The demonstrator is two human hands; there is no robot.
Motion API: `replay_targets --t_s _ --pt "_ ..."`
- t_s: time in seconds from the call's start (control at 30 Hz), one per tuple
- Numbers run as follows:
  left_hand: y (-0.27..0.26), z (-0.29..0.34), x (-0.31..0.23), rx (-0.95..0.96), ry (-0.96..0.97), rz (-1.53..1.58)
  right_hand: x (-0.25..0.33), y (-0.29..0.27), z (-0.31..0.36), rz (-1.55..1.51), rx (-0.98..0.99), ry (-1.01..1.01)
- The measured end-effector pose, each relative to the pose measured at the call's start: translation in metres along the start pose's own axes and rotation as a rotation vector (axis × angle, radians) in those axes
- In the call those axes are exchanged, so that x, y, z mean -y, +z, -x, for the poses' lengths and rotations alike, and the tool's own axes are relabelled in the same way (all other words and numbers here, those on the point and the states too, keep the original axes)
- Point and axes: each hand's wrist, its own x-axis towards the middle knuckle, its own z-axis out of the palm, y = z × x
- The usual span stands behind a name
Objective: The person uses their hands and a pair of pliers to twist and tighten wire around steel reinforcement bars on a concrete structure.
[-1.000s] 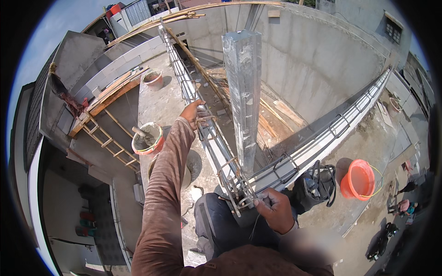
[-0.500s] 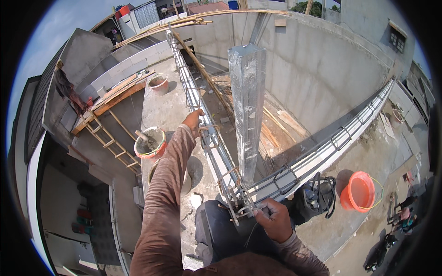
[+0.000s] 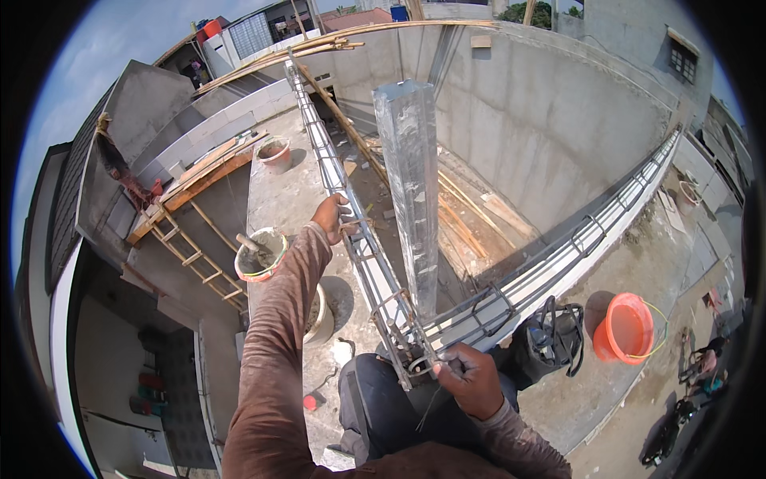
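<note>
A long rebar cage [image 3: 369, 251] lies along the top of a white block wall, running away from me. My left hand [image 3: 331, 217] is closed around its bars partway along. At the near corner, that cage meets a second rebar cage [image 3: 511, 295] curving off to the right. My right hand [image 3: 472, 382] is at this corner, thumb and fingers pinched together beside the bar ends. A thin wire [image 3: 428, 409] hangs below those fingers, and its upper end is hidden. Just beyond the corner rises a grey metal-clad column [image 3: 407, 184].
Mortar buckets [image 3: 262, 254] stand on the slab at left, with a bamboo ladder [image 3: 191, 257] beyond. A black tool bag [image 3: 546, 339] and an orange bucket [image 3: 622, 329] sit at right. Past the wall is a drop with planks [image 3: 467, 227] below. A person [image 3: 120, 164] is far left.
The view has shifted slightly, so the column appears farther left. Both hands keep nearly the same places on the cage, and the right fingers have moved a little at the corner.
</note>
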Motion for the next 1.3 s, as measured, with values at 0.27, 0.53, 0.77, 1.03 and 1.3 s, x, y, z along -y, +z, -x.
replay_targets --t_s 0.27,0.53,0.77,1.03,1.3 --pt "-0.003 -0.003 0.029 0.074 -0.013 0.187 0.000 0.009 0.003 0.058 -0.001 -0.019" --pt "-0.002 -0.011 0.023 0.016 -0.055 0.141 0.004 0.008 0.001 -0.001 -0.007 0.115" --pt "0.026 0.004 0.023 -0.108 0.035 0.113 -0.008 0.007 0.004 0.033 -0.050 0.110" --pt "-0.016 0.050 0.056 -0.383 0.329 0.080 -0.006 0.009 -0.001 0.027 0.000 0.056" --pt "0.098 0.328 0.143 -0.168 0.360 0.251 -0.005 -0.004 -0.006 -0.051 0.095 0.049"
